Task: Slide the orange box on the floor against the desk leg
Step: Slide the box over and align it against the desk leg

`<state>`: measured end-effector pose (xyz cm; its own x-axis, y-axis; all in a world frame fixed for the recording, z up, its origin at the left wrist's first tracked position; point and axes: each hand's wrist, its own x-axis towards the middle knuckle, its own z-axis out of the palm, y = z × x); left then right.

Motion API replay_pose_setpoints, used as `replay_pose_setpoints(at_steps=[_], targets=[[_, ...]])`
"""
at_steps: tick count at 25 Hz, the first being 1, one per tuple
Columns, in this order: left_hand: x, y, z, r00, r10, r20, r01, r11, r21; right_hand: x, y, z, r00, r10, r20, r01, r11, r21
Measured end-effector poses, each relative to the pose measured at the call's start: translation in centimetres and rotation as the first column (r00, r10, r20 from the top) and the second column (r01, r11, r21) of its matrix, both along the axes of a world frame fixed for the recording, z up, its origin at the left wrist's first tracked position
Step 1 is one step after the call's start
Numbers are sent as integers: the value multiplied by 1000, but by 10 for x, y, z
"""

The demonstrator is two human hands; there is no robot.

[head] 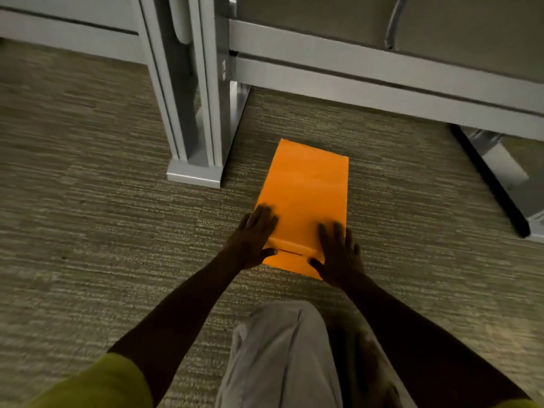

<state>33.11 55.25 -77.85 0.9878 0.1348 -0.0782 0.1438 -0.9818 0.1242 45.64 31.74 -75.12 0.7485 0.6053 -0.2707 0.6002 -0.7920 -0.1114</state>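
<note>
A flat orange box (306,189) lies on the carpet, its long side pointing away from me. My left hand (253,240) presses on its near left corner with fingers spread. Flat on the near right corner rests my right hand (338,254), thumb over the near edge. The grey desk leg (194,113) with its square foot stands to the left of the box's far end, a gap of carpet between them.
A grey panel rail (382,83) runs across behind the box. A black and grey base (500,178) sits on the floor at right. My knee in grey trousers (282,348) is just behind my hands. Open carpet (88,201) spreads to the left.
</note>
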Motion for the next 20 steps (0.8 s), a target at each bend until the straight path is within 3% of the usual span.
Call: replay_pose_setpoints(at_steps=[8, 13, 17, 20], targets=[[35, 7, -8, 992, -110, 59, 104, 989, 106, 24, 23, -22, 981, 167, 96, -168, 986, 1], [25, 10, -12, 990, -12, 137, -4, 994, 112, 40, 37, -26, 933, 304, 193, -309, 951, -4], [15, 23, -10, 983, 91, 161, -113, 984, 135, 45, 72, -23, 910, 373, 182, -379, 925, -3], [7, 42, -7, 980, 75, 185, -107, 979, 171, 39, 93, -26, 900, 392, 188, -407, 913, 44]])
